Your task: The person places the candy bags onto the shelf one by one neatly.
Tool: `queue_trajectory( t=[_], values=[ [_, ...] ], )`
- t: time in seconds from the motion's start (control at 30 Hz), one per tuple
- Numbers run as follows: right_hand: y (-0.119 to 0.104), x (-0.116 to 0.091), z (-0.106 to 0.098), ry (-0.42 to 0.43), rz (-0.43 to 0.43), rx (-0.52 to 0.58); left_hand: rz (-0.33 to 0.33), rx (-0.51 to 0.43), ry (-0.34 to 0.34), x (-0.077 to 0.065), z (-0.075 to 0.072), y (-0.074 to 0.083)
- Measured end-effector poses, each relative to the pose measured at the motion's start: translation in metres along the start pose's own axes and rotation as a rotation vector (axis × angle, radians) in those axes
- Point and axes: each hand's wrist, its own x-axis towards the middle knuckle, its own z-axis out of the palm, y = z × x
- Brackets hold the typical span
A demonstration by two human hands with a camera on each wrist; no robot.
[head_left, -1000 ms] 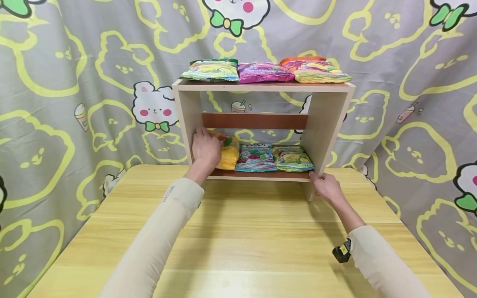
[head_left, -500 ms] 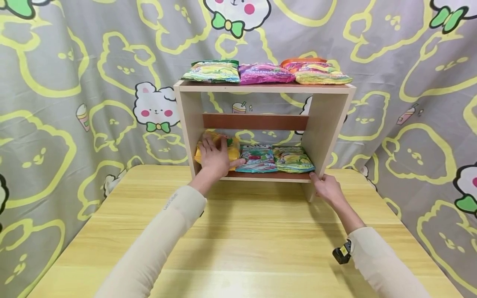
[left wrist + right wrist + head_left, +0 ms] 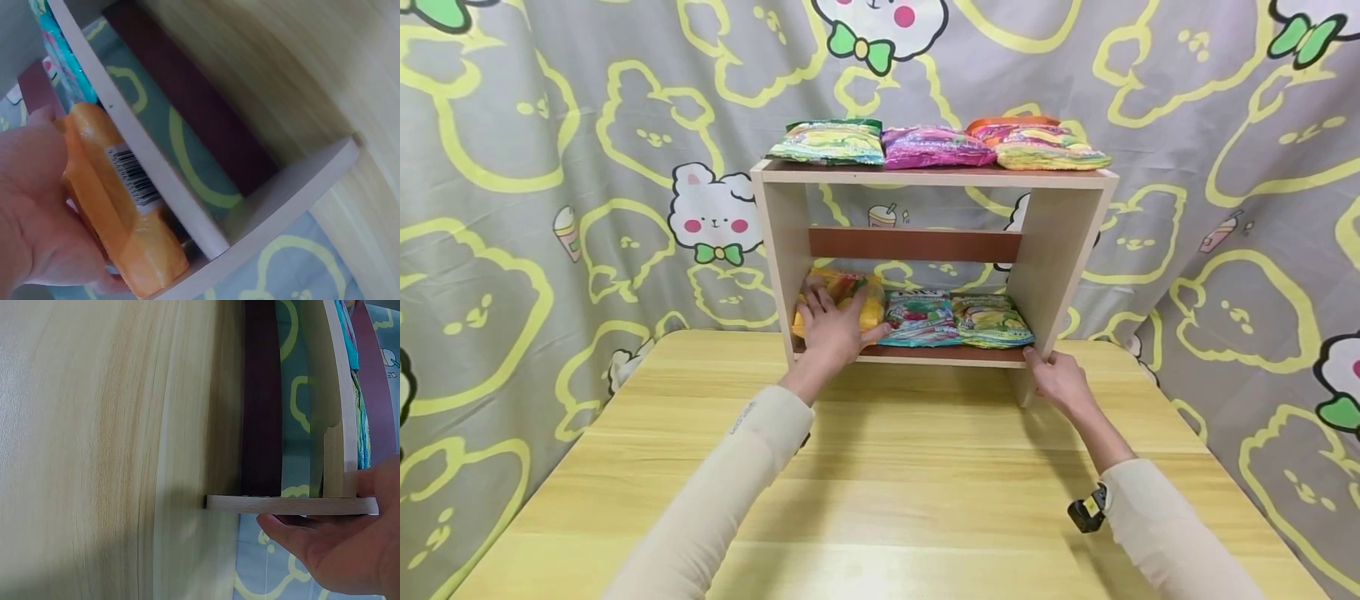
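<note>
On the lower board of a small wooden shelf point(image 3: 771, 242), at its left end, lies a yellow-orange snack bag point(image 3: 872, 312). My left hand point(image 3: 831, 329) rests on that bag with its fingers spread. The left wrist view shows the orange bag point(image 3: 134, 200) lying by the board's front edge, barcode outward, with the hand point(image 3: 44, 206) against it. My right hand point(image 3: 1060, 379) grips the shelf's right side panel where the lower board meets it. In the right wrist view the hand point(image 3: 350, 544) has its thumb on the inner side and fingers under the panel point(image 3: 294, 505).
Beside the yellow bag lie a teal bag point(image 3: 919, 318) and a green-yellow bag point(image 3: 991, 321). Along the top board sit a green bag point(image 3: 829, 143), a purple bag point(image 3: 936, 148) and pink-orange bags point(image 3: 1045, 148). The shelf stands on a wooden table point(image 3: 880, 483) before a patterned curtain point(image 3: 625, 150).
My left hand has moved from the bag's left side, by the shelf wall, onto its front, and its fingers have spread. The bag's top has lowered slightly. My right hand stays put.
</note>
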Motion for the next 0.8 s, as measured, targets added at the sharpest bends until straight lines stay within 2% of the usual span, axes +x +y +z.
queue_trajectory(
  t=[0.13, 0.33, 0.8],
  values=[
    [0.001, -0.001, 0.001, -0.001, 0.001, 0.006, -0.008, -0.035, 0.019, 0.001, 0.005, -0.002],
    [0.000, -0.001, 0.000, -0.001, 0.000, 0.005, -0.008, -0.037, 0.027, 0.002, 0.009, -0.003],
    [0.000, -0.002, -0.002, -0.017, -0.014, 0.018, 0.032, -0.003, 0.097, -0.001, 0.015, -0.006]
  ],
)
